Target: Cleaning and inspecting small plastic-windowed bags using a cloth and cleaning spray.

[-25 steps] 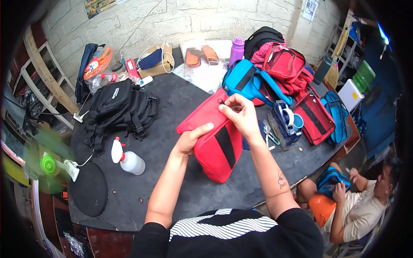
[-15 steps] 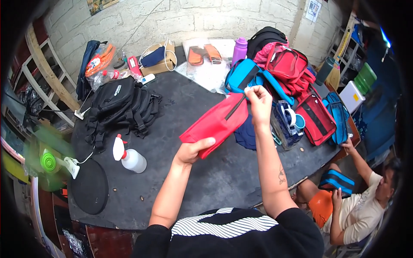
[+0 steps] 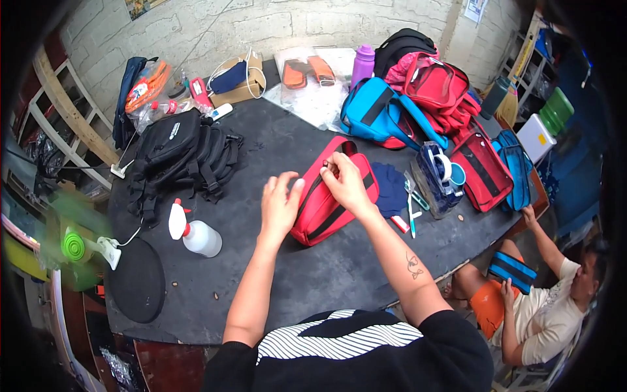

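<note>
A red zippered pouch [image 3: 358, 174] with black stripes lies on the dark table in front of me. My right hand [image 3: 344, 185] is over its top, thumb and fingers pinched at the dark zipper; the small piece between the fingertips is mostly hidden. Beside the pouch's left edge hovers my left hand [image 3: 279, 206], its fingers curved and apart, holding nothing; whether the thumb touches the fabric I cannot tell. Just right of the pouch are a crumpled navy cloth [image 3: 391, 189], a teal-and-white toothbrush [image 3: 411, 212] and a small red-and-white tube [image 3: 400, 224].
On the left are a black backpack [image 3: 179, 157], a spray bottle [image 3: 202, 239] and a round black disc [image 3: 134, 281]. Blue [image 3: 372, 114] and red bags [image 3: 482, 171] pile at the right, near a clear case [image 3: 436, 183] and purple bottle [image 3: 363, 65]. A seated person [image 3: 548, 307] holds a blue pouch.
The red pouch has come down onto the table and turned. My left hand has let go of its lower end. My right hand has moved left and down, uncovering the toothbrush and tube.
</note>
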`<action>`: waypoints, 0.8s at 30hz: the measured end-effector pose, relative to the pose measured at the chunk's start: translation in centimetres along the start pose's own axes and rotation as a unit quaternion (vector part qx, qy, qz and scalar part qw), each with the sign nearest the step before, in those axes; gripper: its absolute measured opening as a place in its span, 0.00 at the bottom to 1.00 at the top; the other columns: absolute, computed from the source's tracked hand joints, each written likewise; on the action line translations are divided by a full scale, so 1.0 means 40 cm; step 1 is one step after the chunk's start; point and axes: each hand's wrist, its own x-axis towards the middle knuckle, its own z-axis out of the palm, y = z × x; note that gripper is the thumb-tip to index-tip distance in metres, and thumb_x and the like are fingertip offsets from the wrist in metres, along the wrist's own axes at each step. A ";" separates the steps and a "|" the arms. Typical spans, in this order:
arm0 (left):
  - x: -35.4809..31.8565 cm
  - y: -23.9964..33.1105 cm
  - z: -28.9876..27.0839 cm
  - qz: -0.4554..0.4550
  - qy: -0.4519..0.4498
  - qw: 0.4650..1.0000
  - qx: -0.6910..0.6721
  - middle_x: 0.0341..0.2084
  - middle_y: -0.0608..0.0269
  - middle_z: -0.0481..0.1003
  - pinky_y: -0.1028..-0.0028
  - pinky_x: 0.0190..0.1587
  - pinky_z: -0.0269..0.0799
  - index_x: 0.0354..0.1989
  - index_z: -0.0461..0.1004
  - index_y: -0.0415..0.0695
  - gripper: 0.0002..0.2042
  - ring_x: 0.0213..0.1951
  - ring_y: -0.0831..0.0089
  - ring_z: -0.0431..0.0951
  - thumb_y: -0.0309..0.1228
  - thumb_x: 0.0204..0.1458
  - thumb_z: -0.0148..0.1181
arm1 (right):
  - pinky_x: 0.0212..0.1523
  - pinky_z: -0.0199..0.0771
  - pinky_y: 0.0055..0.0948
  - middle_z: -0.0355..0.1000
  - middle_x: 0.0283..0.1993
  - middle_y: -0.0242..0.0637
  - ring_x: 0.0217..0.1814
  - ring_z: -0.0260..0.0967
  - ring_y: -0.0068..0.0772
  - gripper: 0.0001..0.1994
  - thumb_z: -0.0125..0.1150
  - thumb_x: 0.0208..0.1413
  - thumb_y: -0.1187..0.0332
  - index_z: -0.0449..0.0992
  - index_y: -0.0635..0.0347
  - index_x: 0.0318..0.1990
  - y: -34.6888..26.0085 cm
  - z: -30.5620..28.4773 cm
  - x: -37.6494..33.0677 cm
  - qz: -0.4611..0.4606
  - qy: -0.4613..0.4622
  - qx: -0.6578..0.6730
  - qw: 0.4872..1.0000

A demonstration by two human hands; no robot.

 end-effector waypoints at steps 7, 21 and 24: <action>-0.038 0.029 -0.016 -0.037 -0.095 0.985 -0.137 0.12 0.68 0.56 0.72 0.22 0.57 0.45 0.68 0.43 0.15 0.16 0.77 0.57 0.33 0.51 0.64 | 0.32 0.63 0.21 0.64 0.26 0.29 0.29 0.61 0.17 0.04 0.60 0.52 0.75 0.70 0.62 0.29 0.113 -0.165 0.051 -0.047 0.283 -0.086 0.954; 0.061 0.104 -0.023 -0.015 0.015 0.943 -0.331 0.17 0.72 0.54 0.79 0.26 0.56 0.52 0.67 0.42 0.17 0.22 0.81 0.56 0.27 0.54 0.59 | 0.44 0.62 0.33 0.67 0.29 0.37 0.35 0.65 0.37 0.06 0.62 0.46 0.74 0.71 0.63 0.26 -0.189 -0.104 0.036 -0.216 0.138 -0.145 0.956; -0.012 0.080 -0.031 0.118 0.012 0.966 -0.230 0.18 0.71 0.57 0.79 0.30 0.59 0.58 0.59 0.44 0.26 0.24 0.81 0.59 0.25 0.51 0.62 | 0.34 0.61 0.19 0.68 0.26 0.24 0.29 0.63 0.14 0.06 0.62 0.51 0.72 0.71 0.58 0.25 -0.025 -0.191 0.127 0.051 0.169 0.298 0.938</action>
